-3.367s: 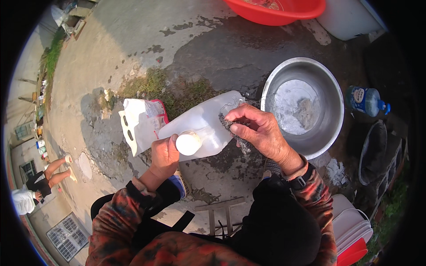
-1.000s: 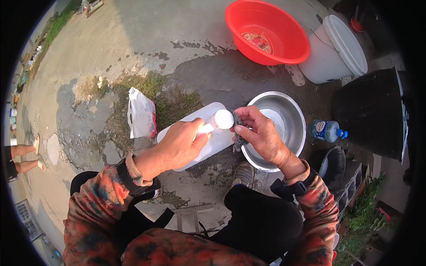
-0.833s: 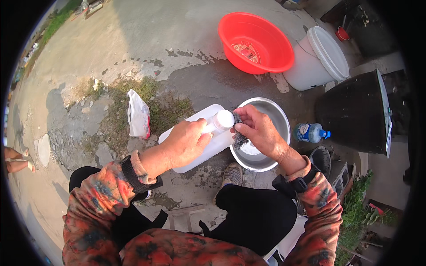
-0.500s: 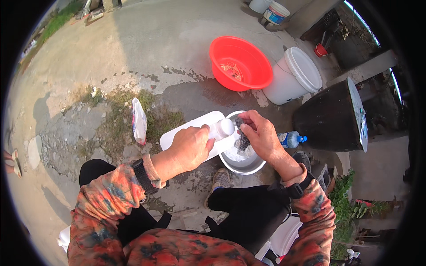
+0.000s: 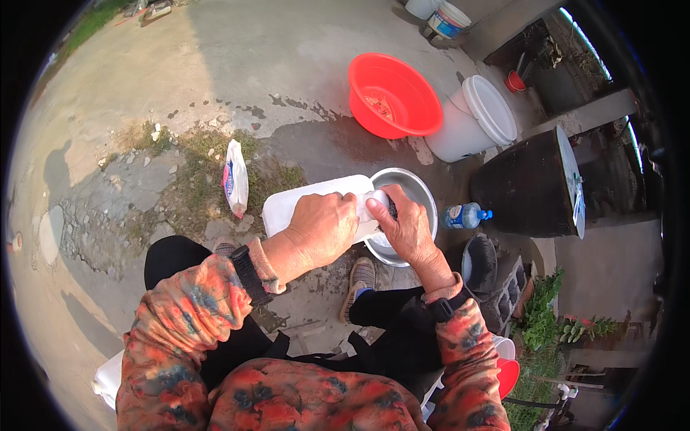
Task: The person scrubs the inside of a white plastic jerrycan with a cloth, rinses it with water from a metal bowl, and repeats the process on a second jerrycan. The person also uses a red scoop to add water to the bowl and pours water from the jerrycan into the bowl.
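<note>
My left hand is closed around a white plastic jug, which lies on its side with its mouth end toward the right. My right hand has its thumb and fingers closed at the jug's neck. A dark grey metal scouring pad shows between those fingers, pressed to the neck and mostly hidden by them. Below both hands stands a round metal basin with white suds in it.
Ahead are a red basin and a lidded white bucket. A black barrel and a clear bottle with a blue cap stand to the right, near a hollow block. A white packet lies at left.
My right hand has moved slightly left and down, bringing the scouring pad from over the basin onto the jug's neck. The jug has shifted a little with my left hand. My view has turned slightly.
</note>
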